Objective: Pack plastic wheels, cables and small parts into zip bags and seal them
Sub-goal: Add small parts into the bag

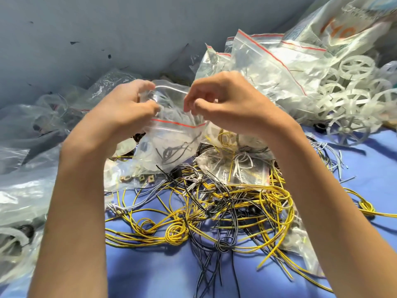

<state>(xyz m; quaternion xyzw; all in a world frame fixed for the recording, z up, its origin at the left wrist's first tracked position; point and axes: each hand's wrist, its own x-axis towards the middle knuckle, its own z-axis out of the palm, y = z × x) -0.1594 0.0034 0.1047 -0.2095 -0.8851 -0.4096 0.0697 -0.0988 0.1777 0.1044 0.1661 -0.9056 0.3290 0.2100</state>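
Both hands, left (pixel 131 104) and right (pixel 217 102), pinch the mouth of a zip bag (pixel 171 140) holding dark cables (pixel 174 150).

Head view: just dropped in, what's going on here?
A person holds a small zip bag up by its mouth, left hand and right hand pinching either side. Dark cable sits inside; the mouth looks unsealed. Loose cables lie tangled on the blue surface below, white plastic wheels piled at right.
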